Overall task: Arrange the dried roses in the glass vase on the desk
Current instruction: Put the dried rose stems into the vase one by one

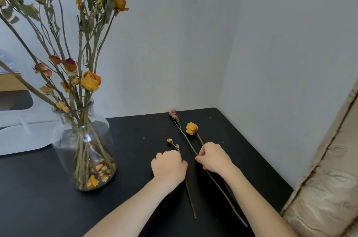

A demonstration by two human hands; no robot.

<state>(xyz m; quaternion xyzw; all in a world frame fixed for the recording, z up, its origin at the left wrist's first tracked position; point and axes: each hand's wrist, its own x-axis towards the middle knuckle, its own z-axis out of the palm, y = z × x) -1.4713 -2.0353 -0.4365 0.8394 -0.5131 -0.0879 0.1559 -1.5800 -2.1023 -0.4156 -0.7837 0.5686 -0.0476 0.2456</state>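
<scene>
Glass vase (83, 145) stands at 9 o'clock of the hands on the black desk (135, 159), well apart from them, already holding a tall spray of dried roses (90, 81). Loose petals (96, 174) lie in its bottom, so these heads shed readily. Judged handling: stems are light, stiff and brittle, likely to snap if bent, and the heads would crumble under any squeeze. The best hold is mid-stem, clear of bloom and side shoots. Left hand (168, 167) lies knuckles up and low to the desk, forearm coming in from 7 o'clock. Its fingers are curled around the small-bud stem (169, 140), whose bud points to 12 o'clock and whose cut end trails toward 5 o'clock. Just beside it, the right hand (215, 157) comes in from 5 o'clock with the wrist slightly raised, thumb and fingertips pinching what appears to be the pink-bud stem (173, 114) near its middle. That stem's head lies far back at 12 o'clock, near the wall (174, 52). The orange rose (191, 128) lies at 1 o'clock of that hand and its stem runs in under the knuckles. Whether it is in the pinch as well cannot be told. All three loose stems lie flat on the desk, roughly parallel, none yet in the vase.
</scene>
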